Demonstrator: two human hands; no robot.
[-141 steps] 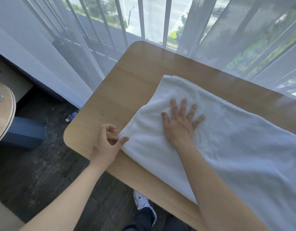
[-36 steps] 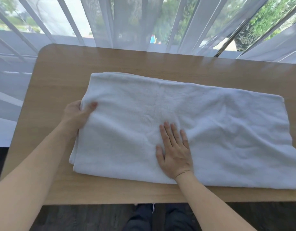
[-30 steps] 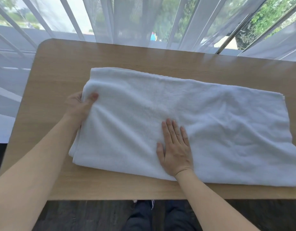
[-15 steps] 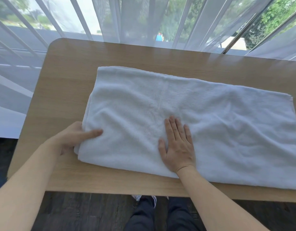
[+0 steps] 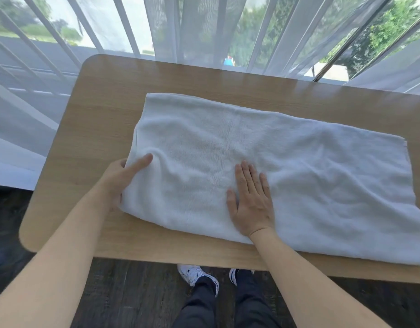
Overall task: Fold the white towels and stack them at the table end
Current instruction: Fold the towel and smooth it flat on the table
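Since half a second ago the left hand (image 5: pixel 123 176) has lifted the white towel's (image 5: pixel 299 181) left end slightly, thumb on top and fingers tucked under the edge, grasping it. Right hand (image 5: pixel 250 202) stays flat, fingers straight and together, pressing the towel's middle. Folded lengthwise, the towel lies across the wooden table (image 5: pixel 90 129), beside the sheer curtain (image 5: pixel 19 129).
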